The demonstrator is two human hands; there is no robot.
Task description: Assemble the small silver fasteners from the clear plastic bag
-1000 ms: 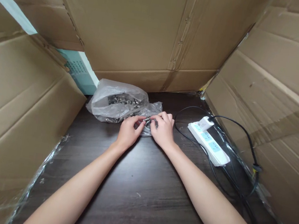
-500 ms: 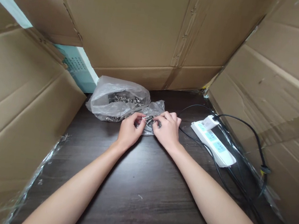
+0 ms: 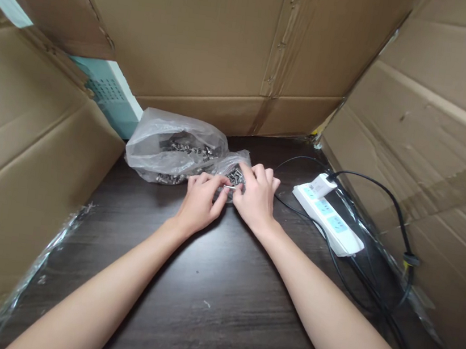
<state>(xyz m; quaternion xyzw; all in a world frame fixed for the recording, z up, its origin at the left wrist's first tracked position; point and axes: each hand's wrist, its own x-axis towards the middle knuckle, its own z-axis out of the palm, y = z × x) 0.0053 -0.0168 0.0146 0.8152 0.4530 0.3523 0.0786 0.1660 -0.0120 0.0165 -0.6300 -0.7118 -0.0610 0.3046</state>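
A slim, shiny metal screw-like part spans the gap between my two hands, low over the small bag. My left hand pinches its left end between thumb and fingers. My right hand has its thumb at the other end; its index finger reaches forward over the small clear plastic bag, and its other fingers are curled. Loose metal parts show inside that bag. Just left of it, a larger clear plastic bag gapes open, with many similar small metal parts in it.
A white power strip with a plug lies on the dark wooden table at the right, among black cables. Cardboard walls enclose the left, back and right. A pale green box shows behind the left panel.
My left fingers have straightened somewhat, and the metal part now lies level between both hands. My right index finger has stretched forward over the small bag. The view has shifted slightly.
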